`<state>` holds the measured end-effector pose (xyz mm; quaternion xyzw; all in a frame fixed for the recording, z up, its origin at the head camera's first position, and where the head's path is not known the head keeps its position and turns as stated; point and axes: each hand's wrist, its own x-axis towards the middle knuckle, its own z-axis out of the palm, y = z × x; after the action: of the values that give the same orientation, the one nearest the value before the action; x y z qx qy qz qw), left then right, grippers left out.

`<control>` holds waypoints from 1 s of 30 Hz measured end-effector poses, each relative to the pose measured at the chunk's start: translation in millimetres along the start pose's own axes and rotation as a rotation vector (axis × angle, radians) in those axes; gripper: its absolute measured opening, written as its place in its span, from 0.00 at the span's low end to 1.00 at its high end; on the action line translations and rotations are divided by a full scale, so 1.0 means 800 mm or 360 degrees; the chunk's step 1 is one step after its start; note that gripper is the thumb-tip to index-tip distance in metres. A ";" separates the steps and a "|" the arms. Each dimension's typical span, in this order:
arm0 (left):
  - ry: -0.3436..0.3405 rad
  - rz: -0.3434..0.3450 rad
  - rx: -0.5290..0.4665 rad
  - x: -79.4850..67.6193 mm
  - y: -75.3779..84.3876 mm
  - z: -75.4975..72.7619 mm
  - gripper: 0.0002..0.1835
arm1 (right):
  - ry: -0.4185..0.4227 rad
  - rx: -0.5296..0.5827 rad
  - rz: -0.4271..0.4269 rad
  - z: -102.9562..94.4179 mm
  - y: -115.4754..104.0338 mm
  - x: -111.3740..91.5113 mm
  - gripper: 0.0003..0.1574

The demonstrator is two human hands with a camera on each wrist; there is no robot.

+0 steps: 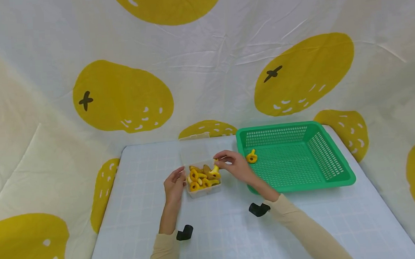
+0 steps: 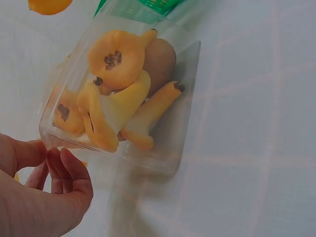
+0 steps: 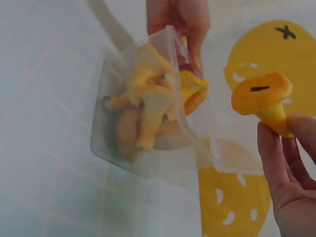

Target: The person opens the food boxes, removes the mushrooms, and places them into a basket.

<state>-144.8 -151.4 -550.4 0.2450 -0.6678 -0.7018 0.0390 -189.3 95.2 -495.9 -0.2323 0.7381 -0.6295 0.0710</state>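
A clear plastic container (image 1: 204, 191) with its lid tipped back stands on the table, holding several yellow mushrooms (image 2: 116, 59) and some brown pieces (image 2: 160, 61). My left hand (image 1: 174, 185) pinches the container's rim at the left side, thumb and fingertips meeting at a corner in the left wrist view. Between the thumb and fingers of my right hand (image 1: 235, 166) is the stem of a yellow mushroom (image 3: 262, 94), cap outward with a dark mark on it. That mushroom is apart from the container in the right wrist view. Another yellow mushroom (image 1: 252, 157) lies in the green basket (image 1: 302, 188).
The basket, low and with slotted walls, occupies the table's right side. A pale checked cloth covers the table (image 1: 134, 219). Behind it hangs a white curtain (image 1: 208, 78) printed with big yellow shapes. The container's lid (image 1: 194, 149) leans toward the curtain.
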 end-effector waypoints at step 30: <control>0.0009 -0.0031 0.0000 0.000 0.003 0.001 0.16 | 0.0162 0.0035 0.0372 -0.142 0.005 -0.025 0.20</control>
<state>-145.8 -151.2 -548.4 0.2535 -0.6652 -0.7015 0.0342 -217.7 206.2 -480.9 -0.1117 0.7559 -0.6358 0.1088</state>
